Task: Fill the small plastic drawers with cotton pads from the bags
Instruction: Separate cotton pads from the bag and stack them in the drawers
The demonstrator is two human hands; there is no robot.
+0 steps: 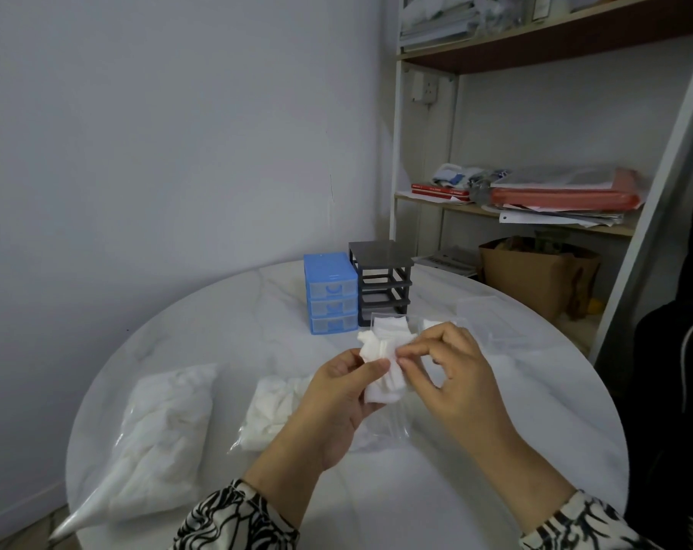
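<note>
White cotton pads (380, 367), a small bunch, held up above the round marble table (226, 335), in front of the blue drawer unit (330, 292). Gripped from the left by the left hand (337, 402), thumb laid across the bunch; pinched at the right edge by the right hand (452, 371), fingers curled, both hands close together on the pads. Just behind the bunch, nearer the blue drawer unit, a clear plastic drawer (392, 325) with more white pads inside. Blue drawer unit standing at the far side of the table with three shut drawers; touching its right side, a dark grey frame (380, 279) with open slots. Well in front of the blue unit and to its left, two clear bags of pads lying flat: a large bag (158, 434) at the table's left edge, a smaller bag (275, 410) beside it, partly hidden by the left hand. Black-and-white patterned sleeves (233, 522) on both wrists. Right of the units, off the table, a shelf (535, 216) with papers and red folders.
</note>
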